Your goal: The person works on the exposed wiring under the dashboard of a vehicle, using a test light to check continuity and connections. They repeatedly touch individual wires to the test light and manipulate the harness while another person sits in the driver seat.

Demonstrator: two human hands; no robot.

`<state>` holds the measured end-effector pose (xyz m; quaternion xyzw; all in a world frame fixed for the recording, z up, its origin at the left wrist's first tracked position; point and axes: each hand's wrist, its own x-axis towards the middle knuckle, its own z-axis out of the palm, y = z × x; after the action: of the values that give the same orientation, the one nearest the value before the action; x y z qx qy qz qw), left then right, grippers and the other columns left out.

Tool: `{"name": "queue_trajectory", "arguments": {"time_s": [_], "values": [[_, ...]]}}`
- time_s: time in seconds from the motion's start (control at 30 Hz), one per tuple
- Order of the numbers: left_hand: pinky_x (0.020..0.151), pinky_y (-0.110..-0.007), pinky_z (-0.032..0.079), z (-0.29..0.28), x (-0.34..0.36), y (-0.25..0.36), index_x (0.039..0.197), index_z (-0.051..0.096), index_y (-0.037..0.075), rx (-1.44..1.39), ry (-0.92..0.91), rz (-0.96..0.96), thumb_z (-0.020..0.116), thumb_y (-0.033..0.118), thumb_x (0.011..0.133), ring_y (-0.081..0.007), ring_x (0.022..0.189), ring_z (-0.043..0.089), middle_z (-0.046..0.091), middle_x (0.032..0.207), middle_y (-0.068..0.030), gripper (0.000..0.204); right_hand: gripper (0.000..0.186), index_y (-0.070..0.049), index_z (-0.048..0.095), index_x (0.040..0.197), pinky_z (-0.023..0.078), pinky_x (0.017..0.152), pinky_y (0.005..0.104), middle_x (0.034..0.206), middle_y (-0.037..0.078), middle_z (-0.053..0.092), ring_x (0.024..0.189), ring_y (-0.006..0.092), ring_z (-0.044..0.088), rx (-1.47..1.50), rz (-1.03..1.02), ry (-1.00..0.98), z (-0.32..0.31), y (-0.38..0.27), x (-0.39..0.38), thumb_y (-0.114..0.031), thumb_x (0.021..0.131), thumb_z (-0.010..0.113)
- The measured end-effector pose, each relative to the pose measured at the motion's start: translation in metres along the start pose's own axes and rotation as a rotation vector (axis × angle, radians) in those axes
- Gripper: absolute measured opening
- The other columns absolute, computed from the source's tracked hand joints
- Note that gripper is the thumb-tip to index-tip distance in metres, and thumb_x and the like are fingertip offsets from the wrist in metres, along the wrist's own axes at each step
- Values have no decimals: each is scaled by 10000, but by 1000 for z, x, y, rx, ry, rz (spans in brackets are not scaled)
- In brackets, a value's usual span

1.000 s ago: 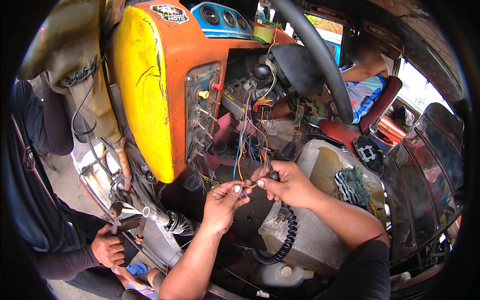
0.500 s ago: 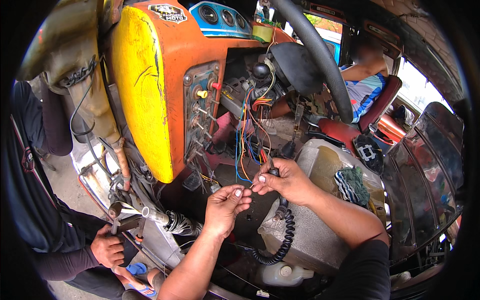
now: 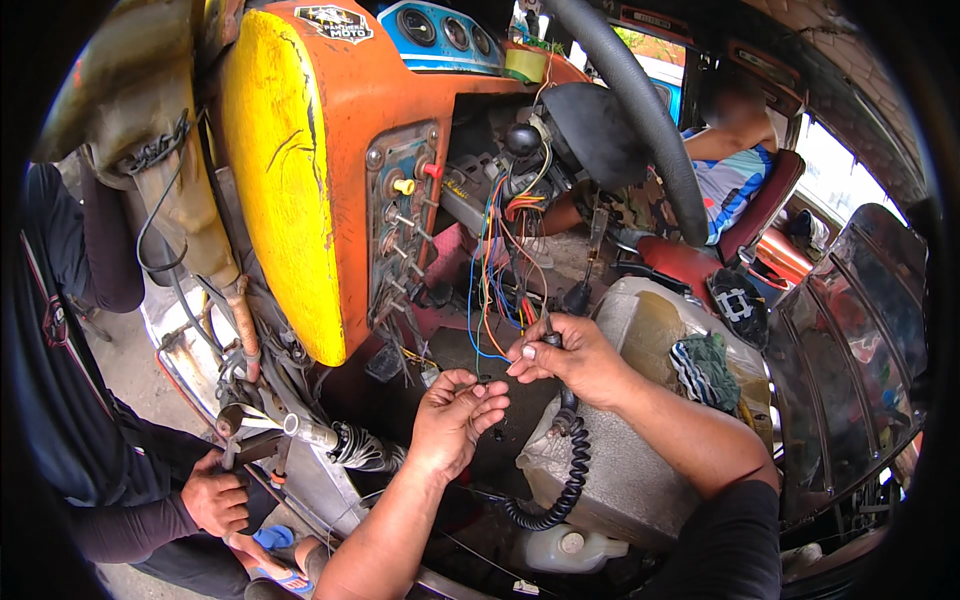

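Colored wires hang under the orange-and-yellow dashboard. At their lower end my left hand has its thumb and fingertips pinched on a thin wire. Just to its right, my right hand grips a black-handled tool attached to a coiled black cord; blue and orange wires reach its fingertips, though whether they are pinched is unclear. Left of the wires is a switch panel with toggles and yellow and red knobs.
A black steering wheel arches above. A grey padded box with a striped cloth lies right, a white jug below. A co-worker's hand holds metal parts at lower left; another person sits beyond the wheel.
My left hand has drawn slightly down and away from my right fingertips, releasing the orange wire it held earlier. The blue and orange wires now bend toward my right hand. My right hand barely moved.
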<state>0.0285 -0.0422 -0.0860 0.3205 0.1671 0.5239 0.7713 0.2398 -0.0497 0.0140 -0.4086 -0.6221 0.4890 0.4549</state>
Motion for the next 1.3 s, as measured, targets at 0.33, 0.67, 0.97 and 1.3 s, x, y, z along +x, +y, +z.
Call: {"name": "queue_trajectory", "arguments": {"time_s": [0.33,0.67,0.97,1.3], "values": [[837,-328,620,0,6,7,1459,528,65,-114,-155,-213,599,17,1022,-214,926,740,733,1089,-127,445,155,23,631,1117,638,861,352,1081,151,727,970,212,748,135,33,-39,-2,5,1,-114,1047,653],[740,-307,611,0,9,18,1341,620,30,-73,-105,-280,590,19,982,-186,831,738,756,1006,-110,360,190,11,611,1129,641,867,371,1090,162,731,961,232,752,263,62,-68,-6,4,-2,-136,1031,681],[729,-295,619,6,2,20,1220,673,10,137,-37,-188,608,18,1013,-189,877,753,763,1095,-132,217,199,16,612,1124,634,857,356,1094,155,721,952,213,745,199,75,-49,-8,8,1,-146,1032,683],[771,-311,625,7,4,3,1128,662,52,257,-14,24,633,60,1037,-181,892,732,736,1034,-91,96,185,2,645,1126,578,607,270,1088,110,720,737,128,696,171,75,38,-7,4,-2,-149,1027,687]]}}
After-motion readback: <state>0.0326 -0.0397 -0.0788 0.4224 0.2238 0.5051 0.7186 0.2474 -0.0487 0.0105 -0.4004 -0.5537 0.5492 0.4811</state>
